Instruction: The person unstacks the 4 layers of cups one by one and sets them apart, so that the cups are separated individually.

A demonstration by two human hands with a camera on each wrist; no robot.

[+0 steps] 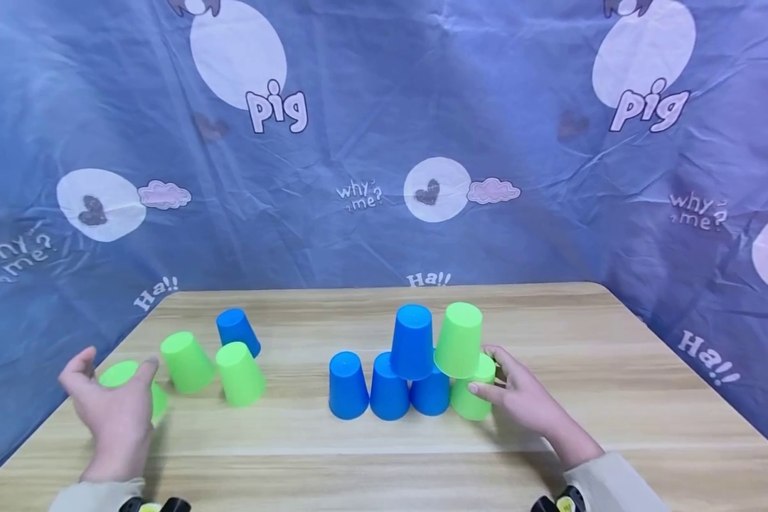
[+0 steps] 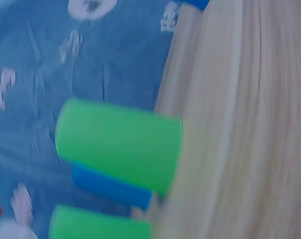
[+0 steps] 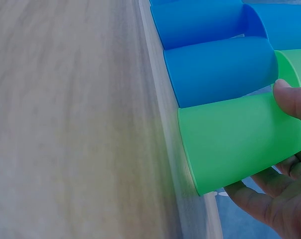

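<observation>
In the head view my right hand (image 1: 518, 398) holds an upside-down green cup (image 1: 470, 402) at the right end of a bottom row. Three blue cups (image 1: 347, 387) stand beside it in that row. On top sit a blue cup (image 1: 412, 341) and another green cup (image 1: 459, 341). In the right wrist view the thumb (image 3: 295, 102) lies on one side of the held green cup (image 3: 240, 144), fingers on the other. At the left, my left hand (image 1: 115, 419) is spread in front of a green cup (image 1: 158, 404), which it partly hides; contact cannot be made out.
Two more upside-down green cups (image 1: 188, 363) and a blue cup (image 1: 237, 332) stand beyond the left hand. The wooden table (image 1: 307, 476) ends at a blue patterned cloth (image 1: 333, 235) behind and at the sides. In the left wrist view a green cup (image 2: 120, 144) appears blurred.
</observation>
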